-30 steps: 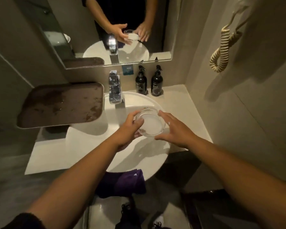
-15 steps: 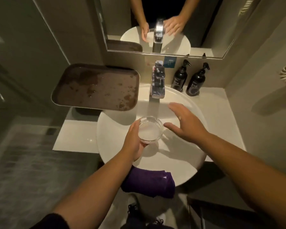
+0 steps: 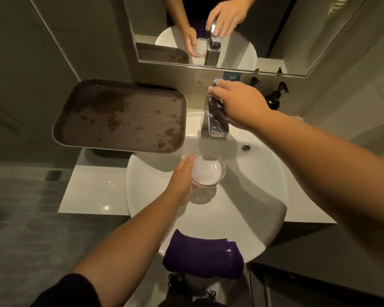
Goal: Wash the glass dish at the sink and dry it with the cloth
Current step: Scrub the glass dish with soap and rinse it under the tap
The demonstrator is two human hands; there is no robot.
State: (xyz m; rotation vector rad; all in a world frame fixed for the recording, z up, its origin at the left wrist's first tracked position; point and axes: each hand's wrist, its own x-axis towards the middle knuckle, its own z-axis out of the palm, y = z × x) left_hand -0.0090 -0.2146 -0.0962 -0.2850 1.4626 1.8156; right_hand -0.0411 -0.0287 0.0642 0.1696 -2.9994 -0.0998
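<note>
With no water seen running, the glass dish (image 3: 207, 168) is being gripped by the left hand (image 3: 182, 180) over the sink (image 3: 264, 185) middle, the tap (image 3: 216, 116) grasped by the right hand (image 3: 239, 103), the cloth (image 3: 203, 254) lying unused at its near edge.

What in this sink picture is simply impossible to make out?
- Tap handle, head view: right hand covers it.
- Running water: none discernible.
- Soap bottles: partly behind the right hand, labels too dark.
- Glass dish in the left hand: its contents are unclear.
</note>
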